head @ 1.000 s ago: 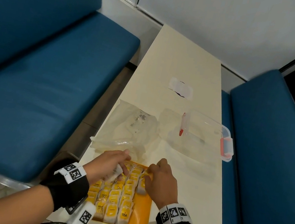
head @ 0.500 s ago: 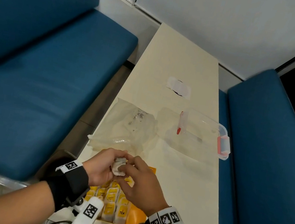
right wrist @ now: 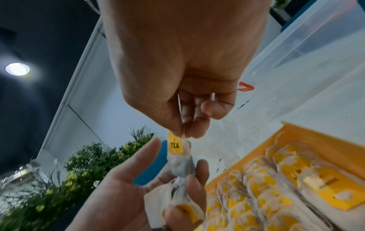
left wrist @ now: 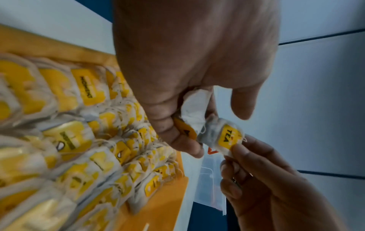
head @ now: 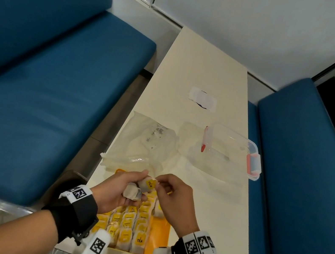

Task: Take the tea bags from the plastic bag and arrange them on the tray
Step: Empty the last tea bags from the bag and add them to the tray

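Observation:
My left hand (head: pixel 129 187) grips a small bunch of tea bags (head: pixel 133 193) just above the far end of the orange tray (head: pixel 159 235). My right hand (head: pixel 159 184) pinches the top edge of one tea bag with a yellow TEA tag (head: pixel 149 184), which still touches the bunch. The left wrist view shows that tagged tea bag (left wrist: pixel 227 138) between my left hand (left wrist: pixel 187 125) and right hand (left wrist: pixel 235 154). In the right wrist view my right hand (right wrist: pixel 183 132) pinches it (right wrist: pixel 175 147). Several rows of tea bags (head: pixel 129 225) fill the tray's left part. The crumpled clear plastic bag (head: pixel 148 143) lies beyond the tray.
A clear lidded box with red latches (head: pixel 229 153) stands right of the bag on the cream table (head: pixel 214 213). A white label (head: pixel 203 98) lies farther back. Blue benches (head: pixel 43 105) (head: pixel 308 185) run along both sides. The tray's right strip (left wrist: pixel 168 203) is bare.
Both hands have risen from the rows on the tray and met above it. My right hand now pinches one tagged bag from the bunch in my left hand.

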`<state>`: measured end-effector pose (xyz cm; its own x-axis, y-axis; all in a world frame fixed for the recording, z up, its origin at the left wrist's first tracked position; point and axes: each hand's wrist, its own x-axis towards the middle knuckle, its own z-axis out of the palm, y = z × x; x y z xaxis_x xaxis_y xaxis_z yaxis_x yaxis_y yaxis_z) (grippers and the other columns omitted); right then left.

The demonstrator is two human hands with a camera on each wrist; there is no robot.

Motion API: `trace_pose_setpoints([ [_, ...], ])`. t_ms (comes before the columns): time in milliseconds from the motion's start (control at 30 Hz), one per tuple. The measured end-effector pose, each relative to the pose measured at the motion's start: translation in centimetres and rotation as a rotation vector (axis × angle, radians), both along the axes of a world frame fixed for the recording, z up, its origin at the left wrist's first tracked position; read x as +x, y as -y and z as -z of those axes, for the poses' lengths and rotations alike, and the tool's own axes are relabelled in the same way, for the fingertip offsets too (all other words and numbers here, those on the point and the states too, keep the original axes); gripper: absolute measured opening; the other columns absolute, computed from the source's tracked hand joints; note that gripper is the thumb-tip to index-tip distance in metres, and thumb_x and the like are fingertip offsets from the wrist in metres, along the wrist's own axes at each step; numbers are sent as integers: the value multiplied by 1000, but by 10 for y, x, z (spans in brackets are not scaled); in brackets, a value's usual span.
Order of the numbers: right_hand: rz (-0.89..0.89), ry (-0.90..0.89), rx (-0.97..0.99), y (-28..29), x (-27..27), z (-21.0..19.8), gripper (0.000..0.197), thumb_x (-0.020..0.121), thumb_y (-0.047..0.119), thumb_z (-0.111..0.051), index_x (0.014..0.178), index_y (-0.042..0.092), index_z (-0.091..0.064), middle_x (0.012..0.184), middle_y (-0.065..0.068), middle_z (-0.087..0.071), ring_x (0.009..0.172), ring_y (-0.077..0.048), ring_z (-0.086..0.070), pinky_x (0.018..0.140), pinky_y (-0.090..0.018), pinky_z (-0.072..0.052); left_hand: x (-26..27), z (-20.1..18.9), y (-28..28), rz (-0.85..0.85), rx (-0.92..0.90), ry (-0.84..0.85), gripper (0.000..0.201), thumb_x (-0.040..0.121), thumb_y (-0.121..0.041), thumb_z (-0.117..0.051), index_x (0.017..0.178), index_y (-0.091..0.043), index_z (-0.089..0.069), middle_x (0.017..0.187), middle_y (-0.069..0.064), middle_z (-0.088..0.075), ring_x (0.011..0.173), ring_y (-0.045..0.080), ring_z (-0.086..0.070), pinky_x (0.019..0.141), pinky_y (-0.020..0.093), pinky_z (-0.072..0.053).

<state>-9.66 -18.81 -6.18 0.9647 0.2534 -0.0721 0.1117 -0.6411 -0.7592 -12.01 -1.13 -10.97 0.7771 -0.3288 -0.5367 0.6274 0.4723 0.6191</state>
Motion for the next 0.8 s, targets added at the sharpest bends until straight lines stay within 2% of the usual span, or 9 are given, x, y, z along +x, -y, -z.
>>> trace_pose_setpoints([
  [100, 64, -64, 28, 3, 5, -5, 28, 85, 5, -67, 84, 33, -71, 73, 0, -68, 66, -5, -60, 64, -14, -48, -3, 1, -1, 62, 142, 131, 29, 90, -32, -76, 105, -9, -73, 96, 10, -72, 90, 24, -68, 68, 30, -53],
  [200, 78, -86, 7, 4, 6, -11, 21, 84, 9, -70, 78, 29, -71, 74, 0, -70, 61, -3, -58, 60, -14, -48, -4, 3, 2, 78, 269, 194, 21, 93, -20, -73, 103, -2, -72, 86, 9, -72, 80, 18, -67, 64, 29, -49],
  [333, 36, -68, -64, 2, 6, -19, 15, 81, 15, -74, 74, 27, -70, 82, 8, -68, 71, -5, -61, 65, -15, -49, -5, 1, 3, 69, 333, 235, 14, 93, -18, -73, 100, -6, -74, 83, 6, -73, 75, 16, -66, 62, 30, -48],
  [500, -57, 4, -210, 19, 25, -34, 11, 83, 15, -75, 79, 25, -74, 85, 7, -65, 75, -4, -58, 69, -13, -44, -4, 3, -4, 56, 365, 209, 25, 89, -19, -78, 113, -19, -74, 88, 7, -74, 73, 17, -67, 62, 30, -53],
  [633, -175, -67, -464, 28, 27, -28, 9, 86, 21, -71, 83, 27, -76, 89, 10, -62, 78, -3, -55, 72, -21, -45, -3, 6, -8, 78, 414, 170, 31, 90, -20, -77, 120, -23, -69, 89, 4, -76, 74, 17, -69, 62, 28, -55],
  [800, -269, -236, -581, 36, 16, -18, 15, 83, 14, -66, 79, 20, -78, 88, 6, -70, 80, -9, -65, 74, -26, -52, 1, 12, -6, 63, 453, 139, 44, 91, -12, -71, 131, -23, -60, 98, 11, -77, 71, 17, -69, 58, 27, -53],
])
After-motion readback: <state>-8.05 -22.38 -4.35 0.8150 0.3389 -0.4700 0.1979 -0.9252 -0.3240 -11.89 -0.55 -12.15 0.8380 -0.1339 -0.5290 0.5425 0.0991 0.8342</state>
